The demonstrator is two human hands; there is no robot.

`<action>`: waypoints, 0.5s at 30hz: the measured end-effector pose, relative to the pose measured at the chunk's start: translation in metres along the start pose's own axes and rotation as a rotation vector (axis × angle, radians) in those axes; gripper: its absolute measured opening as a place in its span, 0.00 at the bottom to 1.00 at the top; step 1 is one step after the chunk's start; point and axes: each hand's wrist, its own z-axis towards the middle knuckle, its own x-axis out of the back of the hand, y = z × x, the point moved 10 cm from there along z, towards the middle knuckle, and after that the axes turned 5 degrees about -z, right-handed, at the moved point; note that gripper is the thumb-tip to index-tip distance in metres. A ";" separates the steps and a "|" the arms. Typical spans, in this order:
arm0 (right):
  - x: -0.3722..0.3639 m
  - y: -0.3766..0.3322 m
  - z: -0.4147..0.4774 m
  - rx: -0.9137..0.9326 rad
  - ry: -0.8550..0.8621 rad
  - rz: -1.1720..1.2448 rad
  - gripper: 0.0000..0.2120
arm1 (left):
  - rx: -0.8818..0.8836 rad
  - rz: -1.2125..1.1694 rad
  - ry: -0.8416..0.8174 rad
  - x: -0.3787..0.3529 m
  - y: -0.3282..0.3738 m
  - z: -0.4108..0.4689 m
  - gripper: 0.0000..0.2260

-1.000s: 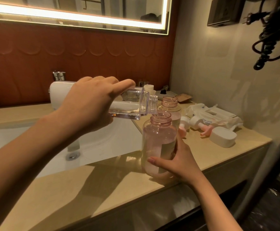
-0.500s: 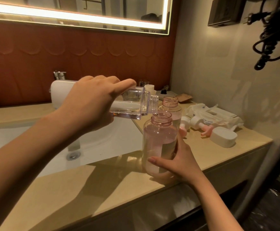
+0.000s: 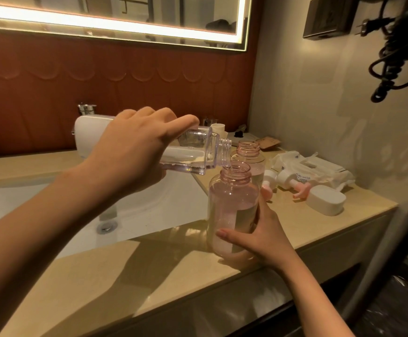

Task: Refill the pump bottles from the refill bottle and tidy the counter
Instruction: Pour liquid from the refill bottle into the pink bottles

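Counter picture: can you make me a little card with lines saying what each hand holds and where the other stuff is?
left hand: grips the clear refill bottle, tipped, mouth over the near pink bottle
right hand: holds that bottle upright on the counter
near pink bottle: cap off, partly filled
second pink bottle: behind it, cap off
pump heads: lying on the counter to the right
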 end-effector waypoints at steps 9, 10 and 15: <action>0.001 -0.003 0.000 0.017 0.005 0.026 0.41 | 0.027 0.049 -0.009 0.000 -0.001 0.001 0.36; 0.001 -0.004 0.000 0.016 0.004 0.025 0.40 | 0.028 0.053 -0.010 0.000 -0.001 0.001 0.37; 0.001 -0.005 0.000 0.028 0.001 0.037 0.39 | 0.029 0.054 -0.018 -0.001 0.000 0.002 0.36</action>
